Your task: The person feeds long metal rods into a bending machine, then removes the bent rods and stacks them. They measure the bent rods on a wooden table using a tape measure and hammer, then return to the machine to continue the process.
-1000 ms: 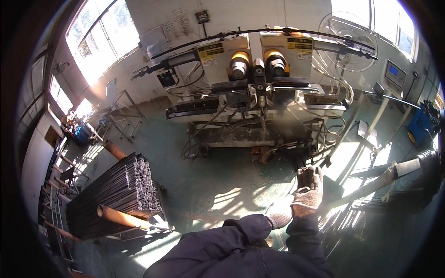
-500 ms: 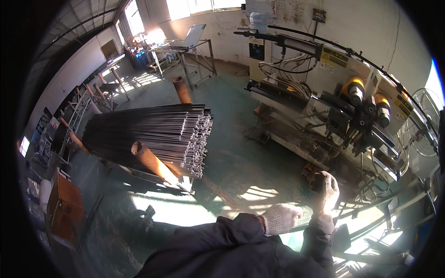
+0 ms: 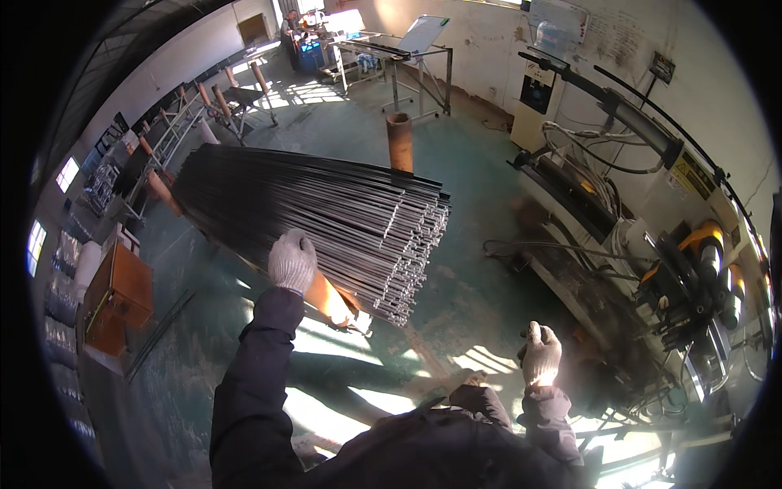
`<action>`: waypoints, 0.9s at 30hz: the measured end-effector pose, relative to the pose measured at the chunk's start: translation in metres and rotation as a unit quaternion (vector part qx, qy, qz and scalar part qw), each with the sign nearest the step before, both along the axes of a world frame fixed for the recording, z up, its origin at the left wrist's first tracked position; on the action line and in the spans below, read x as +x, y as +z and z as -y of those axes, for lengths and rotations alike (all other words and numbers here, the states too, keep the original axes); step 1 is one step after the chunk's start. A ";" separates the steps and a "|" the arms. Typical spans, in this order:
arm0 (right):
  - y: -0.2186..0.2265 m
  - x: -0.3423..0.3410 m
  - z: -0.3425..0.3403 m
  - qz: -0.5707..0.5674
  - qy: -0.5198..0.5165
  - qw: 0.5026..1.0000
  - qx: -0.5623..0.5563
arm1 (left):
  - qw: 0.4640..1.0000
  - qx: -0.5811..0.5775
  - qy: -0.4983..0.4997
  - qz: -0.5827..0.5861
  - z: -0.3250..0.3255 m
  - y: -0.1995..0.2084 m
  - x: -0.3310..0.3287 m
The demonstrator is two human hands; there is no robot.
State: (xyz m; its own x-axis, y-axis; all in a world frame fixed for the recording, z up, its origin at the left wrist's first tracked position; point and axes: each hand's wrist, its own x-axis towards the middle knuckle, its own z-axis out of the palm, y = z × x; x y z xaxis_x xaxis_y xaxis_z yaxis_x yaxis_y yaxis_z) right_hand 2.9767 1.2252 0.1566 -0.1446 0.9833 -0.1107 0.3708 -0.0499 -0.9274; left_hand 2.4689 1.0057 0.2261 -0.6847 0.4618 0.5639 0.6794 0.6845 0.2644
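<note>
My left hand (image 3: 292, 259), in a pale knitted glove, is stretched out at the near side of a large bundle of dark metal rods (image 3: 326, 183). It covers the upper end of a rusty pipe post (image 3: 327, 300). Its fingers are curled, and whatever lies under them is hidden. My right hand (image 3: 542, 355), also gloved, is raised over the floor to the right of the bundle. The fingers there are loosely bent and apart, with a dark palm side and no object visible. Pale cut ends of the rods face right.
A machine (image 3: 692, 269) with hoses and yellow-black cylinders stands along the right. Another rusty post (image 3: 399, 143) rises behind the bundle. At left sits a brown box (image 3: 120, 285) near thin rods on the floor. A person (image 3: 291, 37) is at the far end by a metal-framed table (image 3: 399, 53).
The view has turned to the right-hand side less and the bundle more. My left hand has swung left and forward to the post. My right hand has shifted slightly left and lower.
</note>
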 end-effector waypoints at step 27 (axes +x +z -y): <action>-0.080 -0.649 -0.164 0.449 0.545 0.658 0.262 | 0.954 -0.038 0.220 0.201 -0.053 -0.005 -0.061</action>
State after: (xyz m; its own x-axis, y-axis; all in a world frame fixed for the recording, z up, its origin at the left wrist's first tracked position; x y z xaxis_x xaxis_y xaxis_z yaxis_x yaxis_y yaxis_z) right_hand 2.3282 1.3892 0.0766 -0.9033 0.2867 -0.3191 0.3313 0.9388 -0.0946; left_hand 2.4078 1.0584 0.2210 -0.9754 0.1084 0.1920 0.1759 0.9076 0.3813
